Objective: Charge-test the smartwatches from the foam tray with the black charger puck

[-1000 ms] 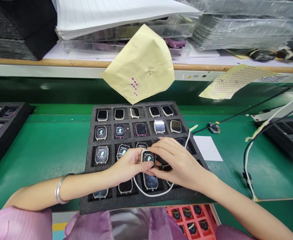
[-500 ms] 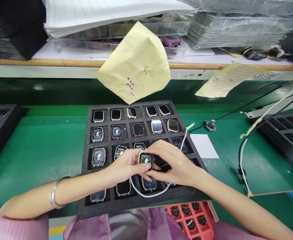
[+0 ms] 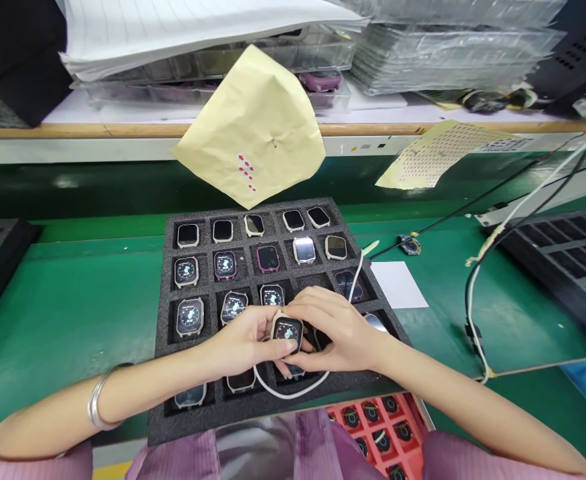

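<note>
A square smartwatch case (image 3: 285,328) with a pale frame and a lit dial is held above the black foam tray (image 3: 191,419). My left hand (image 3: 247,339) grips it from the left, with the thumb on the lower part of its screen. From the right, my right hand (image 3: 340,331) pinches the same watch, its fingertips at the upper edge and lower side. Below both hands loops a white cable (image 3: 293,395); its near end is hidden around the hands. Several watch cases sit in the tray's compartments, some with lit dials, such as the grey watch (image 3: 190,317).
At the right are a white paper (image 3: 399,285), a small watch part (image 3: 411,244) and hanging cables (image 3: 517,213). Dark foam trays flank the bench. A red tray (image 3: 413,453) sits below its front edge. Yellow paper (image 3: 257,127) hangs from the shelf.
The whole view has shifted slightly, moving the scene leftward. Both hands stay on the smartwatch, which is now slightly lower in the picture.
</note>
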`<action>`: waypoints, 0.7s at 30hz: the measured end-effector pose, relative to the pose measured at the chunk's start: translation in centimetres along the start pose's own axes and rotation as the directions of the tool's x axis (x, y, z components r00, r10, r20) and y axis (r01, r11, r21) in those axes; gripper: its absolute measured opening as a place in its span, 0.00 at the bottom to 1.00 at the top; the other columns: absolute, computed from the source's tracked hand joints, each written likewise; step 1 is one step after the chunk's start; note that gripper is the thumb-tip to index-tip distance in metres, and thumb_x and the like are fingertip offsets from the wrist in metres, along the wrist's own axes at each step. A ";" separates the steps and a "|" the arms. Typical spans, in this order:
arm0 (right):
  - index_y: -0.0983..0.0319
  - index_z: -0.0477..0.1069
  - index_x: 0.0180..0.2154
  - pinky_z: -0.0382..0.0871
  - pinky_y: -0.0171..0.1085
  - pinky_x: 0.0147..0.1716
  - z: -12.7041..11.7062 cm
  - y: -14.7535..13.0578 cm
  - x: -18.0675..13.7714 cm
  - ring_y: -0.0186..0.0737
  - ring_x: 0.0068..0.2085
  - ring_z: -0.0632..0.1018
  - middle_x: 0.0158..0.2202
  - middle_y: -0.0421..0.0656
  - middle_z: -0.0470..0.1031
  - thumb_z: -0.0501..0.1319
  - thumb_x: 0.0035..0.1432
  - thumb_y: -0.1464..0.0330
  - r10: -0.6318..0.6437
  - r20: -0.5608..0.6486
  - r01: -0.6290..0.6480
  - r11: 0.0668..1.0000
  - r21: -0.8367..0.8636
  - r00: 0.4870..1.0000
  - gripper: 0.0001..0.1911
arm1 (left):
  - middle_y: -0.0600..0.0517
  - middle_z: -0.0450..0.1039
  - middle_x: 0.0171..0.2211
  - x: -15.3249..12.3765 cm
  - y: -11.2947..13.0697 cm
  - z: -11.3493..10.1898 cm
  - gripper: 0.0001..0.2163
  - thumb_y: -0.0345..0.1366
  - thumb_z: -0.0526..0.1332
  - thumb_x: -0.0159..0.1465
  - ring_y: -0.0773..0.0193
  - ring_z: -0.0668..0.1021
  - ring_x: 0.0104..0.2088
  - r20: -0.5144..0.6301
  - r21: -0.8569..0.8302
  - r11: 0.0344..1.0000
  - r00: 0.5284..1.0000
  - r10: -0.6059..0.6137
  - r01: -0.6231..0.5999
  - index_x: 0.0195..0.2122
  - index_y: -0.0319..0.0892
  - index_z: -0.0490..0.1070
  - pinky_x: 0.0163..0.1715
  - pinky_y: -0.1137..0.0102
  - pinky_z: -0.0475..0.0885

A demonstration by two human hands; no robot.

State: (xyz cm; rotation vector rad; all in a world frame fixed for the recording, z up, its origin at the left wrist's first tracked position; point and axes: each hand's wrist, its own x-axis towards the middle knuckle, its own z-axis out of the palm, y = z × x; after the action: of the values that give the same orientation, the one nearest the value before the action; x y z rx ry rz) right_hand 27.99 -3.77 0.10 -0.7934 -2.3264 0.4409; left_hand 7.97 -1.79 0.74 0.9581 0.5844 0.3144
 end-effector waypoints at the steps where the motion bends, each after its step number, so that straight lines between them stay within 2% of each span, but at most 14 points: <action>1: 0.65 0.66 0.48 0.71 0.43 0.34 0.0 0.0 0.0 0.44 0.35 0.76 0.35 0.48 0.76 0.65 0.57 0.65 -0.001 -0.001 0.001 1.000 0.000 1.000 0.19 | 0.46 0.76 0.34 0.0 -0.1 0.0 0.19 0.45 0.71 0.54 0.62 0.78 0.31 0.002 -0.005 1.000 1.000 0.006 -0.006 0.39 0.36 0.72 0.31 0.68 0.77; 8: 0.67 0.67 0.47 0.71 0.42 0.33 0.1 -0.1 -0.1 0.44 0.34 0.77 0.34 0.49 0.76 0.66 0.56 0.65 -0.022 -0.020 0.022 1.000 -0.014 1.000 0.19 | 0.49 0.73 0.30 0.1 -0.5 -0.1 0.18 0.43 0.71 0.54 0.62 0.77 0.31 0.018 0.003 1.000 1.000 0.004 -0.004 0.39 0.36 0.71 0.31 0.68 0.77; 14: 0.66 0.67 0.47 0.72 0.42 0.33 0.2 -0.2 -0.2 0.44 0.34 0.77 0.34 0.49 0.77 0.65 0.57 0.64 -0.023 -0.020 0.023 0.999 -0.031 1.000 0.19 | 0.47 0.74 0.34 0.1 -0.2 -0.1 0.18 0.43 0.68 0.58 0.68 0.77 0.26 0.026 0.025 1.000 1.000 -0.014 0.014 0.41 0.34 0.70 0.30 0.71 0.75; 21: 0.65 0.68 0.47 0.74 0.43 0.34 0.3 -0.1 -0.2 0.45 0.35 0.77 0.36 0.50 0.76 0.66 0.57 0.64 -0.042 -0.043 0.041 0.999 -0.028 0.998 0.18 | 0.49 0.73 0.32 0.0 -0.1 0.0 0.17 0.43 0.68 0.58 0.68 0.77 0.25 0.012 0.061 0.998 1.000 -0.023 0.022 0.39 0.34 0.69 0.30 0.72 0.74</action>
State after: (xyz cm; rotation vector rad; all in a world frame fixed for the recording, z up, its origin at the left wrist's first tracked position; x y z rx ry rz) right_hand 27.90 -4.05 -0.13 -0.7589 -2.3083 0.3714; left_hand 7.97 -1.87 0.65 1.0106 0.5951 0.2715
